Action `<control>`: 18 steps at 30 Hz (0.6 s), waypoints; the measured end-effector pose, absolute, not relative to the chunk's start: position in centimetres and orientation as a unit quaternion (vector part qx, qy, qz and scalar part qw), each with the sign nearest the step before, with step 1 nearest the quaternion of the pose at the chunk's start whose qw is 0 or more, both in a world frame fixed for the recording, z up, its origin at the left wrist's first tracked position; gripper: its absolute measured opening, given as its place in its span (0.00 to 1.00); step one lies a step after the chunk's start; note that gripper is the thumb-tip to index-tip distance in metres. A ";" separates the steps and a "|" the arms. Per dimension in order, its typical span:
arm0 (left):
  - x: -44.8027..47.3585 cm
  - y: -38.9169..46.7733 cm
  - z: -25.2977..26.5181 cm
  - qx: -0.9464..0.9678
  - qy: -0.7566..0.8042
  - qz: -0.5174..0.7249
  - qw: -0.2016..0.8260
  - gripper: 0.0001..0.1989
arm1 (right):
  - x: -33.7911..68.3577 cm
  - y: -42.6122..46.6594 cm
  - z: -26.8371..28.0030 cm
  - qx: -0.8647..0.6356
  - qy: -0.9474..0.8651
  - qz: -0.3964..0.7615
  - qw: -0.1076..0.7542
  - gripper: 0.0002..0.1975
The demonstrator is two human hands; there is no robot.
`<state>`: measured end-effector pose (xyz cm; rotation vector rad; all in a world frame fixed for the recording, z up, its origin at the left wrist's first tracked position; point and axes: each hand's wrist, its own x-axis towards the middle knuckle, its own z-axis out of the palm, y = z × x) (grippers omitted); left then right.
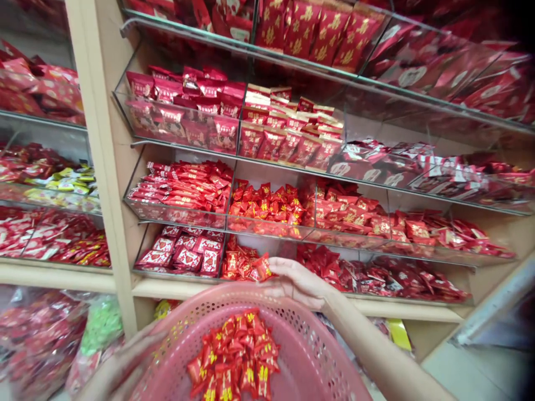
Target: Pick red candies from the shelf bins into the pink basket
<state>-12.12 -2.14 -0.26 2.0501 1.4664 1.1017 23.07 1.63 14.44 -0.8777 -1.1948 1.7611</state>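
Observation:
A pink plastic basket (321, 334) with a perforated wall sits right in front of me. A heap of red wrapped candies (238, 356) with yellow lettering lies on its bottom. My left hand (125, 359), blurred, holds the basket's left side; part of it runs out of view. My right hand (292, 281) reaches over the basket's far rim to the lowest shelf. Between its thumb and fingers is a small red candy packet (264, 267), just above the compartment of similar red candies (239, 262).
Tilted shelves with clear plastic fronts (267, 225) hold red packets in divided compartments. White-and-red square packets (188, 257) lie left of my right hand. A wooden upright (98, 139) separates the left shelves. Filled plastic bags (45, 340) stand at the lower left.

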 end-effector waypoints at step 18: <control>-11.3 -3.4 2.3 0.726 0.550 0.323 0.256 0.22 | 20.4 -0.8 6.0 -0.459 -0.805 0.373 0.048 0.09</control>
